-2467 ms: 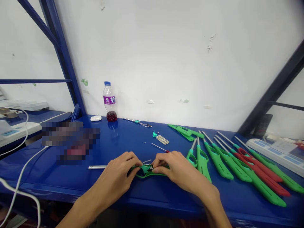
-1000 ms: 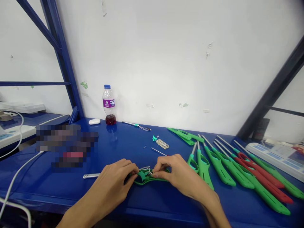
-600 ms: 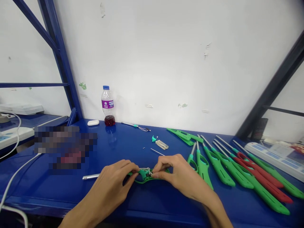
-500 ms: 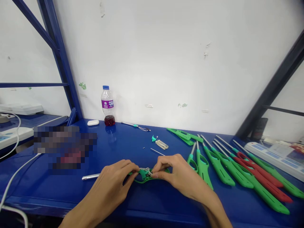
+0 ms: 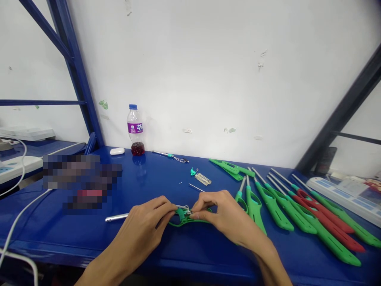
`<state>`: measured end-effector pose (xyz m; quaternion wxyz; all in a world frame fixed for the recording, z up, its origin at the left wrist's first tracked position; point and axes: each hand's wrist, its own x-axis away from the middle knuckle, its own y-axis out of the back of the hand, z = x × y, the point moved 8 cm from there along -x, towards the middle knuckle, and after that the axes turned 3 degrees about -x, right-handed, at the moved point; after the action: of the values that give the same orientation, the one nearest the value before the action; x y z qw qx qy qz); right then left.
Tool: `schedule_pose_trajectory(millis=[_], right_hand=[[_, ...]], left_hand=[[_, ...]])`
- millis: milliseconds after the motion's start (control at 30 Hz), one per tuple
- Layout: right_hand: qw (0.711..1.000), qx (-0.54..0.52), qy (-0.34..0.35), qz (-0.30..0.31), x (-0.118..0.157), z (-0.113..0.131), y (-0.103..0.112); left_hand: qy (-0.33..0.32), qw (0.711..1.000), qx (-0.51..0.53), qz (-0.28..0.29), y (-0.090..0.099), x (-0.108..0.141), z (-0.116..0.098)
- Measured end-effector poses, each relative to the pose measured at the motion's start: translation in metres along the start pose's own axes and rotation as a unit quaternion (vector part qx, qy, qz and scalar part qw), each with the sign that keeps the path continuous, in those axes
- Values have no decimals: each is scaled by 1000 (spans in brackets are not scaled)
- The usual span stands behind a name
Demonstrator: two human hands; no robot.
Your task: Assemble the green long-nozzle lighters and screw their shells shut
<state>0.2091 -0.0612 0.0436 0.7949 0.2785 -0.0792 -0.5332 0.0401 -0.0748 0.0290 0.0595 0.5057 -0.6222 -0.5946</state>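
Note:
An opened green gas lighter (image 5: 180, 223) lies on the blue table, its metal tube (image 5: 116, 217) pointing left. My left hand (image 5: 150, 224) is closed on the lighter near the base of its tube. At the lighter's middle, the thumb and fingertips of my right hand (image 5: 216, 208) pinch at the inner parts, beside a thin white wire (image 5: 183, 207). Exactly what those fingertips grip is hidden. Behind my hands lie a clear fuel tank with a teal piece (image 5: 202, 179), a thin metal rod (image 5: 196, 187) and a loose tube with wires (image 5: 169, 155).
Several green and red lighters (image 5: 300, 210) lie fanned out at the right, with green shell halves (image 5: 228, 169) behind. A drink bottle (image 5: 136, 131) and a white case (image 5: 117, 151) stand by the wall. A power strip (image 5: 342, 198) lies far right; a white cable (image 5: 22, 214) runs down the left.
Both hands stay at the lighter with only small finger shifts. The white wire sits slightly higher above the housing, and the tube's tip has moved a little right and up.

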Motion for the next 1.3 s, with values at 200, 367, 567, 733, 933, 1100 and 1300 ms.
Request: schedule_pose_trajectory(millis=[200,367,567,733,933,1100,1300], right_hand=[[997,72,-5,6,-2,-3,-3],[990,137,-17,15,-3,-7,-5],[989,148,-13,21,-3,-7,-5],[988,154,-8,23,-4,-9,-6],[988,154,-13,21,-4,-11,-5],[990,143,-4,20,-4,-9,-5],[991,134,15,24,-5,-8,-6]], left_hand=[[-3,999,-36,33,-10,0,7],[-2,996,-65,54,-18,0,12],[0,996,-61,60,-19,1,13],[0,995,-74,62,-19,1,14],[10,995,-63,79,-21,2,14],[27,996,-39,82,-16,2,5],[34,994,-33,99,-16,3,0]])
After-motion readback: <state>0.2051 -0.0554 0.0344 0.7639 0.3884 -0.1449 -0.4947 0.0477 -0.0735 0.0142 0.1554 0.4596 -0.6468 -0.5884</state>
